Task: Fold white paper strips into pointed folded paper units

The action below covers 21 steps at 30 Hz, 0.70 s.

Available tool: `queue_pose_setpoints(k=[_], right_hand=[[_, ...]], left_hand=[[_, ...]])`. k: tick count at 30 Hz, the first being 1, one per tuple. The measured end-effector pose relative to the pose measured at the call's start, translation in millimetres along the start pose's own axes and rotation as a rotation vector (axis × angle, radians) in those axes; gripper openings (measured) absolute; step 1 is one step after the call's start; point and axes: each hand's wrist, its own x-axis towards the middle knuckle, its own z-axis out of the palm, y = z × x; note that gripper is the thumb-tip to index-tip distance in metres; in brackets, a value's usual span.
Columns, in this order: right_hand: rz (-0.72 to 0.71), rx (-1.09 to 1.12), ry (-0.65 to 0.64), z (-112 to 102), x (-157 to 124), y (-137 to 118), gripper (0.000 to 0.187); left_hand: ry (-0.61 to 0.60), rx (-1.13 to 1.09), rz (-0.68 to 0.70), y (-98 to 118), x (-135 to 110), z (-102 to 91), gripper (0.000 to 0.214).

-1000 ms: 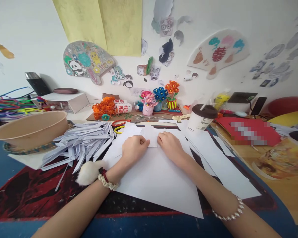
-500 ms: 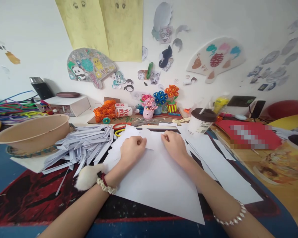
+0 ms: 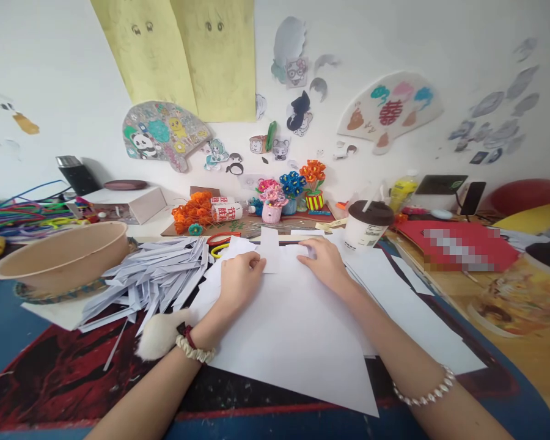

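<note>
My left hand [image 3: 242,278] is closed, its thumb and fingers pinching a small white paper strip [image 3: 270,250] that stands up beyond the fingertips. To its right, my right hand [image 3: 325,264] is curved, with a gap between thumb and index finger; I see nothing gripped there. Both hands are over a large white sheet of paper [image 3: 297,342], which lies at a slant on the dark mat. A heap of folded white paper strips [image 3: 158,275] lies left of my left hand. More white sheets [image 3: 412,311] are spread under and beyond my right forearm.
A beige basin [image 3: 62,256] stands at the left. A lidded drink cup [image 3: 366,229] with a straw is close beyond my right hand. Scissors with red and yellow handles [image 3: 220,249], orange craft flowers [image 3: 192,212] and small flower pots [image 3: 272,212] line the back.
The paper strip has turned from lying low between my hands to pointing upward from my left hand. My right thumb and index finger have parted. The camera view has tilted slightly upward.
</note>
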Motion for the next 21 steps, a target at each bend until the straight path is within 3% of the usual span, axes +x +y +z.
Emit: queue_pose_setpoints(k=[6, 10, 15, 21], right_hand=[[0.024, 0.091, 0.095, -5.5, 2.9, 1.6, 0.02], [0.066, 0.326, 0.154, -10.7, 1.9, -4.9, 0.004], [0.165, 0.953, -0.06, -16.4, -1.9, -21.9, 0.033], [0.181, 1.105, -0.126, -21.1, -4.9, -34.8, 0.034]], left_hand=[[-0.013, -0.041, 0.04, 2.7, -1.7, -0.8, 0.022], [-0.014, -0.084, 0.098, 3.6, -1.0, -1.0, 0.024], [-0.017, -0.109, 0.123, 3.0, -0.4, -0.7, 0.023], [0.051, -0.06, 0.1, 3.1, -1.5, -1.8, 0.02]])
